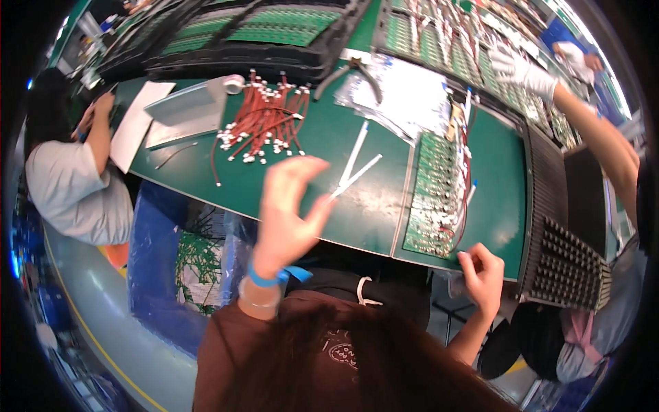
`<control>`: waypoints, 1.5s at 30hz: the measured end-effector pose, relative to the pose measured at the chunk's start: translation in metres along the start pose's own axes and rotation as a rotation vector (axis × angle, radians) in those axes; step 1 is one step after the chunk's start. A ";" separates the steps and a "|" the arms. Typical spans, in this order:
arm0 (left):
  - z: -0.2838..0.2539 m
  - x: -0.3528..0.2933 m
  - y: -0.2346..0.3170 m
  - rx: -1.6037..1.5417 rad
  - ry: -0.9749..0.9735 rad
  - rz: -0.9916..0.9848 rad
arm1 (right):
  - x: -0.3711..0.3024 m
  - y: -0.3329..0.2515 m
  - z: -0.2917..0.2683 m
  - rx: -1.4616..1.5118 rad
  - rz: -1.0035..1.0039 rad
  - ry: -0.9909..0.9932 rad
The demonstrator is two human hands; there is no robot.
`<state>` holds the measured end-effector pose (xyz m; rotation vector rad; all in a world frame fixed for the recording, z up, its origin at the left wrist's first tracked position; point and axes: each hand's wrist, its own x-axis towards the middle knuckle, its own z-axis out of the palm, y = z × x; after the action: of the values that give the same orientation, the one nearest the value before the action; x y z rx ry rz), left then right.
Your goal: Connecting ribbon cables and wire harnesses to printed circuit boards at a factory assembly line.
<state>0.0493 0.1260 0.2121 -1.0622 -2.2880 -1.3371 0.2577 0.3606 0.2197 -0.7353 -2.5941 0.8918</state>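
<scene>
My left hand (288,213) is raised above the green work table (322,137) with its fingers spread and nothing in it. A blue band sits on that wrist. Just beyond its fingertips lie two flat white ribbon cables (355,165). My right hand (482,271) is at the table's near edge, fingers curled by the lower corner of a long green circuit board (434,199). I cannot tell whether it grips the board or only touches it. Red wires run along the board's right side.
A pile of red wires with white connectors (264,123) lies at the left. Behind are plastic bags (405,96), black pliers (353,69), a tape roll (234,84) and trays of green boards (261,27). One person sits at left (75,178); a co-worker's white-gloved hand (522,69) reaches from the right.
</scene>
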 end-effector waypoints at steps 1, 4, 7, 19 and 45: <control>-0.020 0.003 -0.013 0.186 0.096 -0.034 | 0.000 0.006 -0.001 0.042 0.017 0.053; -0.072 -0.005 -0.044 0.586 0.213 -0.279 | 0.004 0.013 -0.003 0.097 -0.021 0.104; -0.086 -0.014 -0.076 0.755 0.266 -0.406 | 0.007 0.017 0.002 0.094 -0.032 0.105; -0.086 0.014 -0.075 0.842 0.232 -0.583 | 0.009 0.033 0.018 0.142 -0.021 0.237; -0.185 0.000 -0.165 0.866 0.047 -0.074 | 0.006 0.031 0.021 0.074 -0.088 0.310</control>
<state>-0.0906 -0.0794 0.2060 -0.6283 -2.4696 -0.2706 0.2551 0.3743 0.1846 -0.6745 -2.2900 0.7752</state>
